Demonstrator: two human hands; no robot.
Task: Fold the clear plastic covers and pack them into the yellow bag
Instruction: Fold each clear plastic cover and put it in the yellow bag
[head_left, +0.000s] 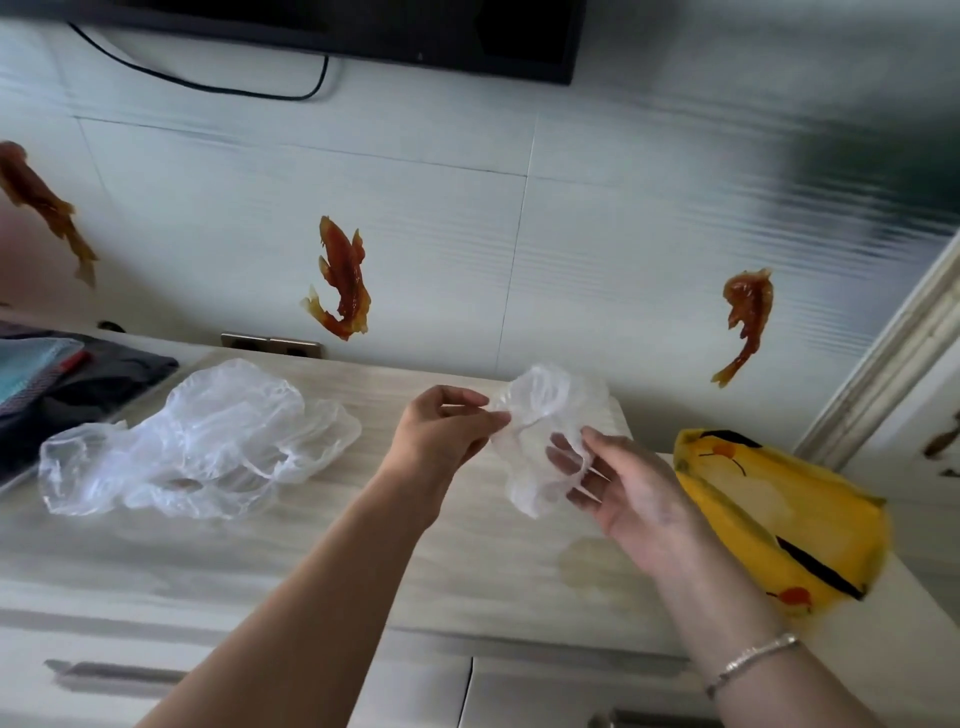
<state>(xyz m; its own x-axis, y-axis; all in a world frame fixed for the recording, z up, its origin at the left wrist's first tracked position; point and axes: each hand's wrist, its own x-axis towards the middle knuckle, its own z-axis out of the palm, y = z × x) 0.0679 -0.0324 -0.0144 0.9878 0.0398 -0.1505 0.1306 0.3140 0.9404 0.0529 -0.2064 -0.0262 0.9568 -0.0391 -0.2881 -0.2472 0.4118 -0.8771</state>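
Light wood-grain cabinet top (363, 530) against a white tiled wall with orange fish decals (343, 278). Left hand (441, 431) pinches the top edge of one clear plastic cover (545, 415), held up above the surface. Right hand (623, 493) is under the cover's lower part, fingers spread and mostly straight, seen through the plastic. Pile of more clear covers (192, 441) lies on the left. Yellow bag (779, 519) lies at the right edge, beside the right hand.

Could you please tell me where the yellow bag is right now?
The yellow bag lies at the right end of the counter, just right of the right hand.
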